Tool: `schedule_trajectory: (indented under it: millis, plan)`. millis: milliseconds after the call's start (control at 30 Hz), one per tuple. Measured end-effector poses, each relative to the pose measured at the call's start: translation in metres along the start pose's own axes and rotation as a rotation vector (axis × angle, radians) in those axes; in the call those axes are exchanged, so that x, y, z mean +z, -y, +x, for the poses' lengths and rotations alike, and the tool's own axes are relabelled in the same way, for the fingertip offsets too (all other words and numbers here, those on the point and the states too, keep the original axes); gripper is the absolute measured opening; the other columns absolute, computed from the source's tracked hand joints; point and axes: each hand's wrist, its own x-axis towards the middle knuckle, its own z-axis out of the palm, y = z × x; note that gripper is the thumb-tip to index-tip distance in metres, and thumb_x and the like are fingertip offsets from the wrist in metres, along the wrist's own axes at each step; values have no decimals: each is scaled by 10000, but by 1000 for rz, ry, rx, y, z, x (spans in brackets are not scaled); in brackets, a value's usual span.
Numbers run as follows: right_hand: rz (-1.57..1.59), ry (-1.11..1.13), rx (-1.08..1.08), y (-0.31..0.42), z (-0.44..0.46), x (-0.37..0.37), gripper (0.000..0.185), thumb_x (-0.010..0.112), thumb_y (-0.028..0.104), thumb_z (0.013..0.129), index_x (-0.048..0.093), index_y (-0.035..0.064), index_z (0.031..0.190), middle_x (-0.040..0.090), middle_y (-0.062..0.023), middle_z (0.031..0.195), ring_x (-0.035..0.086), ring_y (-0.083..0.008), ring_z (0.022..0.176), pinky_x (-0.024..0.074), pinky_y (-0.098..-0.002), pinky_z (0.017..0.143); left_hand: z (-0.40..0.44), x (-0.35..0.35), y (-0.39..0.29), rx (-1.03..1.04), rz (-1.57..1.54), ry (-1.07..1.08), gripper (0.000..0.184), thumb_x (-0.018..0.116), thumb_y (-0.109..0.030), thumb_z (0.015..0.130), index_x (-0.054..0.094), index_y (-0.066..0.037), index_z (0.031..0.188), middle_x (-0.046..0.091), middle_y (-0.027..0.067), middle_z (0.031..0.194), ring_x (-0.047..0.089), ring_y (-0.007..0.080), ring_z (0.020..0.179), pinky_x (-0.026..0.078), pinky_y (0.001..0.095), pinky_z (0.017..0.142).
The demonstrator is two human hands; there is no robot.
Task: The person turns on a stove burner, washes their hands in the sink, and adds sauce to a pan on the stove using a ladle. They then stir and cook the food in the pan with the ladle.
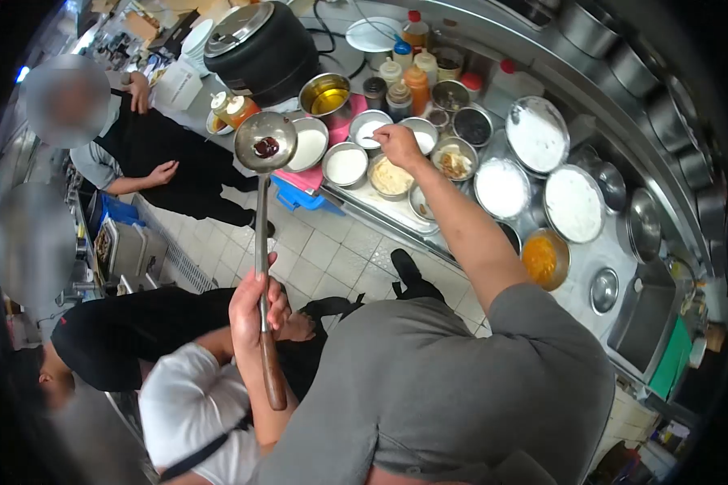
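The long metal table point(581, 267) sweeps across the scene, packed with bowls and squeeze bottles. Over on the left stands a person in dark clothes point(178, 162), and nearer, a person in a white top point(190, 396). Big black warmer point(263, 61) at the far end, metal lid on. Next in size, the ladle point(262, 218), up and over the floor, its bowl end level with the table's edge and just beside a bowl of white liquid point(328, 145). On the table's right, here's a bowl of orange food point(565, 267). Now the hands: the left hand point(257, 307) is wrapped around the ladle's shaft, while the right hand point(396, 145) reaches to a small bowl of white contents point(353, 132), fingers pinched narrow; whatever they may grip is too small to tell. Smallest of all, dark red sauce point(265, 146), sitting in the ladle.
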Motion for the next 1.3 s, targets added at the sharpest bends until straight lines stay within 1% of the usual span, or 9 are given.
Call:
schedule_trajectory:
  millis: [133, 333, 400, 567, 733, 800, 1000, 1067, 1300]
  plan:
    - [167, -302, -394, 24, -17, -18, 167, 596, 128, 921, 693, 5, 976, 689, -169, 876, 661, -333, 805, 521, -394, 743, -2, -2, 1, 108, 8, -90, 413, 492, -164, 993, 441, 43, 1347, 505, 53, 698, 451, 105, 409, 380, 210, 362]
    - [35, -126, -283, 46, -34, 19, 231, 528, 193, 952, 661, 6, 931, 671, -232, 852, 660, -399, 793, 517, -443, 711, 23, -14, -3, 111, 172, -217, 389, 508, -154, 983, 484, 50, 1313, 507, 25, 655, 438, 80, 398, 349, 199, 353]
    - [89, -227, -4, 33, -24, 43, 254, 506, 195, 953, 655, -6, 914, 664, -253, 851, 643, -442, 816, 512, -459, 709, 30, -14, -7, 103, 228, -220, 388, 512, -147, 980, 486, 50, 1313, 509, 17, 649, 434, 77, 396, 348, 201, 357]
    - [526, -354, 387, 20, -26, 23, 262, 516, 195, 971, 655, -22, 923, 670, -98, 726, 633, -140, 598, 512, -300, 526, 47, -27, -16, 39, 379, -185, 381, 515, -148, 981, 497, 49, 1307, 511, 14, 642, 433, 78, 393, 352, 206, 364]
    - [809, -367, 254, 72, -42, -9, 240, 515, 196, 987, 640, -9, 978, 632, -58, 701, 571, -117, 539, 486, -280, 496, 72, -28, -19, -119, 421, -123, 345, 514, -158, 983, 525, 25, 1275, 507, 14, 635, 432, 89, 404, 336, 224, 368]
    - [491, -568, -104, 84, -49, -15, 222, 527, 189, 989, 646, 2, 975, 647, -58, 739, 548, -114, 534, 444, -232, 495, 82, -35, -20, -180, 360, -5, 353, 516, -185, 980, 521, 24, 1265, 501, 28, 672, 415, 84, 401, 325, 220, 359]
    - [-186, -544, -31, 32, -90, -22, 185, 575, 190, 954, 660, 26, 942, 689, -126, 742, 663, -229, 679, 499, -351, 630, 96, -38, -30, -210, 335, 167, 349, 511, -206, 995, 527, 21, 1260, 498, 20, 653, 402, 82, 386, 316, 215, 350]
    - [97, -354, 140, 16, -95, -4, 179, 583, 193, 948, 664, 34, 941, 690, -126, 744, 667, -226, 688, 504, -352, 656, 96, -41, -38, -173, 365, 142, 350, 522, -183, 986, 526, 31, 1262, 494, 16, 640, 404, 85, 379, 317, 215, 348]
    - [409, -564, 438, -10, -93, -24, 170, 571, 151, 946, 645, -1, 939, 655, -82, 715, 596, -140, 558, 479, -290, 524, 79, -49, -53, -150, 460, 67, 359, 520, -166, 984, 508, 38, 1280, 505, 29, 632, 414, 85, 375, 325, 215, 339]
